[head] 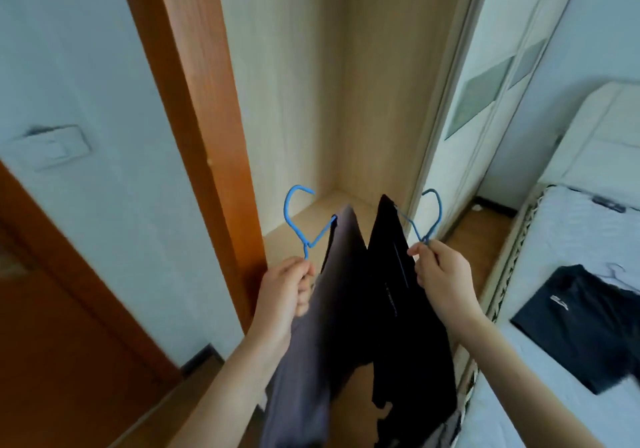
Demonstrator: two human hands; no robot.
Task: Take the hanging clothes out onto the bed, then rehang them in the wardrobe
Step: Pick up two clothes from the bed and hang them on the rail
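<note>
My left hand (285, 290) grips a blue hanger (294, 220) by its neck, and a grey garment (311, 343) hangs from it. A second blue hanger (431, 219) is pinched in my right hand (441, 274), carrying a black garment (408, 326). Both hangers are held up side by side in front of the open wardrobe (332, 101), whose light wood interior shows no clothes in the visible part. Both hooks point up, clear of any rail; no rail is in view. On the bed (571, 239) at the right lies a folded dark shirt (581, 326).
An orange-brown wooden frame (194, 101) borders the wardrobe on the left, with a wall switch (52, 146) further left. White sliding wardrobe doors (485, 101) stand to the right. A narrow strip of wood floor runs between wardrobe and bed.
</note>
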